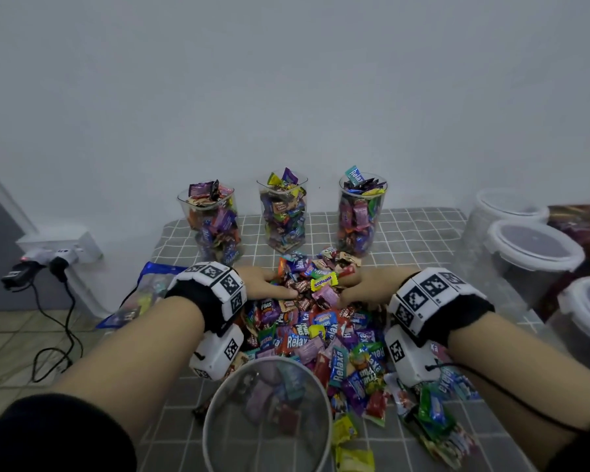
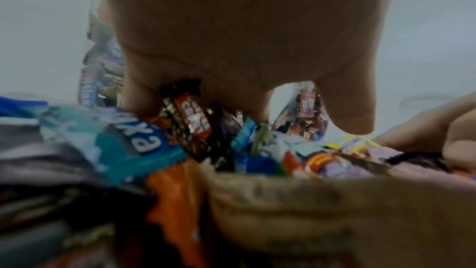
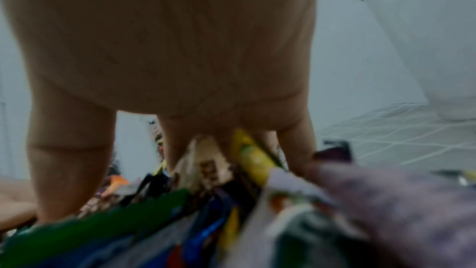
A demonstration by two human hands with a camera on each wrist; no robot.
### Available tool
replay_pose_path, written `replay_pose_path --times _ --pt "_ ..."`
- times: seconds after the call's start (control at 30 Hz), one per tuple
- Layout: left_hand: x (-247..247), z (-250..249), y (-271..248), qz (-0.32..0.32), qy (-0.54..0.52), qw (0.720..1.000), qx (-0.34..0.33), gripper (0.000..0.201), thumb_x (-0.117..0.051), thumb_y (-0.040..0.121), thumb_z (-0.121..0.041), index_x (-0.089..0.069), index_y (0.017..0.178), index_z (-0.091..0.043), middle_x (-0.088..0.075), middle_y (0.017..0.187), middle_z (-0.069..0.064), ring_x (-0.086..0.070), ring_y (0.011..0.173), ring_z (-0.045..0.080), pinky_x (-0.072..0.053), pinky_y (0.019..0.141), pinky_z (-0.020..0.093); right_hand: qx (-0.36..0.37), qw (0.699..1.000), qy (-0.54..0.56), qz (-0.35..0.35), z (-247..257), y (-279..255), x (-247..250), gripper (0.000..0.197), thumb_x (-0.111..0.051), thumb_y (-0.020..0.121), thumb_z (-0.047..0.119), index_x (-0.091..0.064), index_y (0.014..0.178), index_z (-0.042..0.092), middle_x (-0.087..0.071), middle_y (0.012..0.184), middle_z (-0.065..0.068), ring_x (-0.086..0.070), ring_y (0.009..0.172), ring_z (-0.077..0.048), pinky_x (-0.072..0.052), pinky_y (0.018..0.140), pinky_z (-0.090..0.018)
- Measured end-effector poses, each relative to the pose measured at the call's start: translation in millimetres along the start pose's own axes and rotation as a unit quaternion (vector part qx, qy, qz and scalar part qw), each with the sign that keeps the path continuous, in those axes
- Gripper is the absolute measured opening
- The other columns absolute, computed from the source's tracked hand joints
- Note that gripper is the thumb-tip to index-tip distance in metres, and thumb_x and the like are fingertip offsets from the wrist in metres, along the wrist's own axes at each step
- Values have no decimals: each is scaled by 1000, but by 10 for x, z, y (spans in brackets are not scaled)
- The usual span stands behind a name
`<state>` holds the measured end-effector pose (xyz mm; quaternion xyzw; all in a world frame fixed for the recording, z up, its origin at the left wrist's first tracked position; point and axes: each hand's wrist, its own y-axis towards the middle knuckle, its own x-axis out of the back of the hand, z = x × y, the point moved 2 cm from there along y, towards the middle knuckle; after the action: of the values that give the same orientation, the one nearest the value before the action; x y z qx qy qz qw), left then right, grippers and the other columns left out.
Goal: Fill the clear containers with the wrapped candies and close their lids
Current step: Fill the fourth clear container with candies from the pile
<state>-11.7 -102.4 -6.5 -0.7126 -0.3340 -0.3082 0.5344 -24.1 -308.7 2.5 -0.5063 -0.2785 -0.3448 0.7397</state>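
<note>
Three clear containers stand at the back of the table, heaped with wrapped candies, no lids on them. A fourth clear container stands open at the front with a few candies inside. Between them lies a big pile of wrapped candies. My left hand and right hand face each other, fingers dug into the far part of the pile with a heap between them. In the wrist views the left hand and right hand have straight fingers among the wrappers.
Several white-lidded tubs stand at the table's right edge, with a clear vessel close to my right hand. A blue-edged plastic bag hangs off the left edge. A power strip with plugs sits lower left. The wall is right behind the containers.
</note>
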Motion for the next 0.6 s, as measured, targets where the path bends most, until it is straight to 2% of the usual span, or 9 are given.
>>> replay_pose_path --times 0.1,0.2,0.3,0.33,0.4,0.47,0.5,0.53,0.6 --pt "-61 -38 -159 5 4 1000 -14 69 -43 90 -58 -31 146 -20 -27 154 2 -27 140 20 -17 113 31 4 1000 -22 10 27 -155 -63 58 -57 89 43 -37 143 32 -39 145 5 -47 123 -19 -38 98 -25" --pt "-105 -71 -329 8 20 999 -26 68 -43 91 -58 -29 147 -22 -21 156 1 -22 142 19 -15 113 31 24 999 -10 21 88 -362 -101 55 -56 91 38 -40 143 30 -52 130 7 -51 110 -12 -35 95 -23" --pt "-145 -82 -509 -28 18 998 -45 67 -46 88 -59 -32 146 -28 -27 154 0 -29 139 20 -22 110 30 42 999 7 -3 61 -570 -63 39 -53 93 34 -52 133 31 -46 140 1 -46 122 -20 -37 95 -27" --pt "-161 -77 -571 -46 22 997 -49 67 -47 87 -60 -34 145 -30 -30 153 -1 -33 137 20 -25 108 29 49 998 25 -15 54 -660 -60 37 -52 94 31 -54 131 30 -50 134 -2 -51 116 -22 -44 89 -29" --pt "-207 -65 -691 -78 27 995 -56 67 -48 86 -62 -35 144 -31 -34 151 -2 -37 134 19 -30 106 28 55 996 55 -41 1 -772 -89 35 -50 95 26 -54 130 24 -59 106 0 -60 94 -23 -53 75 -27" --pt "-247 -64 -805 -101 30 993 -60 67 -49 86 -61 -35 144 -32 -35 150 -4 -40 132 17 -32 105 28 60 993 70 -70 -46 -845 -141 37 -51 95 22 -54 131 18 -52 82 10 -54 72 -8 -47 61 -13" --pt "-264 -64 -856 -108 38 992 -61 66 -49 87 -60 -34 144 -33 -34 151 -5 -40 132 17 -32 106 29 56 994 58 -80 -77 -867 -172 39 -51 95 24 -52 133 17 -50 81 13 -50 70 -3 -42 59 -11" --pt "-287 -55 -905 -113 48 991 -60 65 -50 87 -59 -33 145 -34 -33 151 -6 -39 133 16 -32 107 29 48 995 37 -83 -78 -923 -205 43 -51 94 28 -48 137 20 -53 89 11 -51 77 -5 -41 64 -13" --pt "-351 -20 -982 -120 59 989 -56 69 -53 85 -60 -29 145 -35 -31 152 -5 -37 135 17 -32 110 32 34 995 -21 -92 -85 -1001 -286 54 -50 94 38 -35 145 26 -54 125 0 -52 110 -17 -42 86 -26"
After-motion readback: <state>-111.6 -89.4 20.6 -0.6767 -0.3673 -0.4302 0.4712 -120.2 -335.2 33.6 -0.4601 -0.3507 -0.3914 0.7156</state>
